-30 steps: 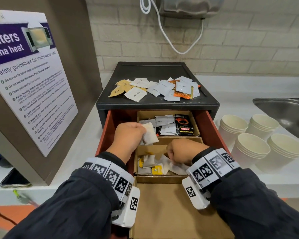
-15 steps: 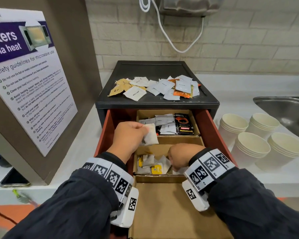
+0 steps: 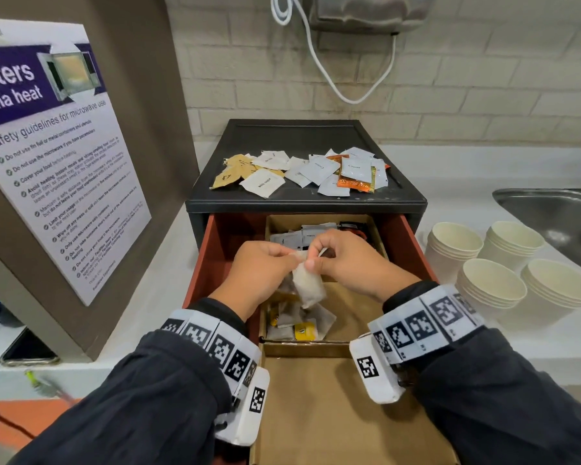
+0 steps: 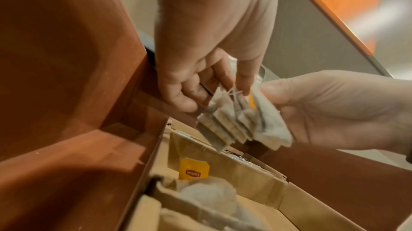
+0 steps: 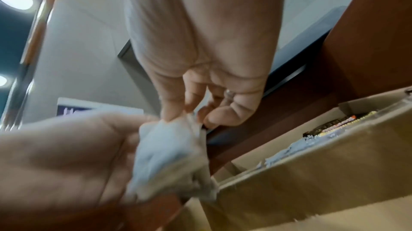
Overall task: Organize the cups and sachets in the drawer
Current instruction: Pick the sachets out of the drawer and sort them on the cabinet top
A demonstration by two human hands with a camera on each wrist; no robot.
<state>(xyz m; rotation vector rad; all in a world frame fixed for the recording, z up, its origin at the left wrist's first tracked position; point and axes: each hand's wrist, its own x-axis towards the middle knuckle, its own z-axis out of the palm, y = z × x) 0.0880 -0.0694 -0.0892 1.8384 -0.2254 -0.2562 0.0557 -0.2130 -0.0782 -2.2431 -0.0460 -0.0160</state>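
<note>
Above drawer (image 3: 212, 250), hands pinching tea bags (image 3: 307, 285)

Pale brick wall (image 3: 450, 95) behind a white counter (image 3: 450, 182).

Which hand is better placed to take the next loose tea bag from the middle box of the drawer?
Probably the right hand. The left hand grips the whole bunch of tea bags, while the right only pinches its top edge, so it could let go and reach the loose tea bags below.
</note>
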